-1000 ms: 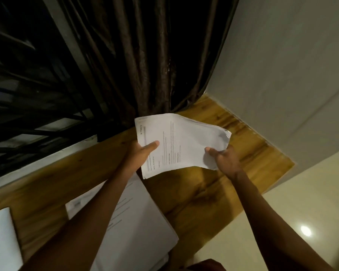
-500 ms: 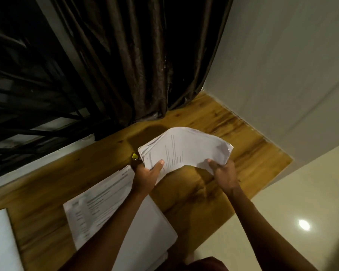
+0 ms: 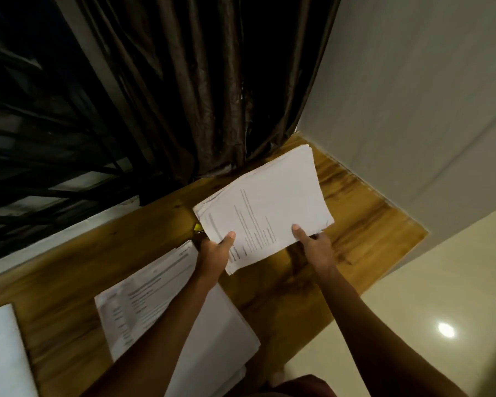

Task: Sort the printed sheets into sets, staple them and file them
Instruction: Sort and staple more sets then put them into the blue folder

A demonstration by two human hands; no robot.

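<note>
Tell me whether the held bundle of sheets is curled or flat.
Flat: the bundle shows straight edges, the left hand and right hand pinching its near edge, thumbs on top.

dark curtain [image 3: 212, 81], wooden table [image 3: 355, 239], pale wall [image 3: 413, 96]

Wooden table [image 3: 361, 224]: printed stack [image 3: 126, 310], white sheet [image 3: 0, 353]

Bare forearms [image 3: 166, 325] lead to left hand [image 3: 212, 260] and right hand [image 3: 318, 253]; dark red garment [image 3: 298, 386] below.
</note>
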